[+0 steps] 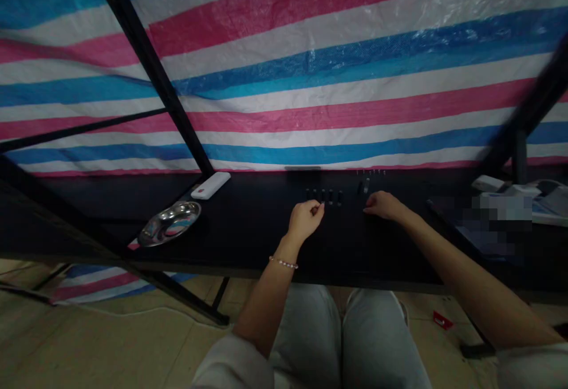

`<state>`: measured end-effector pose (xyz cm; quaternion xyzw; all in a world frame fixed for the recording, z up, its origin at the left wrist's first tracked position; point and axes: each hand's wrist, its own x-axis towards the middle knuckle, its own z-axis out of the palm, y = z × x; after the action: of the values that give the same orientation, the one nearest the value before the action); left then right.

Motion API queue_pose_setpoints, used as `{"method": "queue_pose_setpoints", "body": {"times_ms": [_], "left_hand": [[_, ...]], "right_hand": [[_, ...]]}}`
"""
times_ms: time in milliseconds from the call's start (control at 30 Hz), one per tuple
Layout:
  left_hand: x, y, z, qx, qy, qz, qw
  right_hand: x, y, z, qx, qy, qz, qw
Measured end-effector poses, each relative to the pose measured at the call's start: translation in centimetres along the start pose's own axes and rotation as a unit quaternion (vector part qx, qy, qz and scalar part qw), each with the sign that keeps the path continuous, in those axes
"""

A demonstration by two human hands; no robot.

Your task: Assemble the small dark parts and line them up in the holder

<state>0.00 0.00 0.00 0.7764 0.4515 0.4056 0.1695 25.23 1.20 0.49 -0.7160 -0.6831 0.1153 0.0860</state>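
Note:
My left hand (306, 220), with a beaded bracelet on the wrist, is closed in a pinch just in front of a row of small dark upright pieces (331, 197). Whatever sits between its fingertips, if anything, is too small to make out. To the right, my right hand (382, 205) is also closed, thumb and fingers together low over the black tabletop (261, 223). Its fingertips hide anything they may hold. Just beyond them stand a pale grey small piece (367, 186) and a dark one (360, 187). Farther back runs a line of several tiny pale bits (374, 172).
On the left are a shiny metal dish (171, 223) and a white oblong case (212, 185). Black frame posts (155, 66) rise in front of a striped plastic sheet (332, 69). Several pale items (523, 190) lie at the right, partly blurred out.

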Motion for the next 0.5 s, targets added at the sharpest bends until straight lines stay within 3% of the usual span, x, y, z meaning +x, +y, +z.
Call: {"method": "queue_pose_setpoints", "body": {"times_ms": [267, 500], "left_hand": [[0.1, -0.3, 0.1, 0.008, -0.003, -0.002, 1.000], [0.2, -0.6, 0.4, 0.010, -0.001, -0.004, 1.000]], "right_hand": [[-0.6, -5.4, 3.3, 0.054, 0.106, -0.034, 0.992], [0.2, -6.1, 4.3, 0.109, 0.145, -0.010, 0.983]]}}
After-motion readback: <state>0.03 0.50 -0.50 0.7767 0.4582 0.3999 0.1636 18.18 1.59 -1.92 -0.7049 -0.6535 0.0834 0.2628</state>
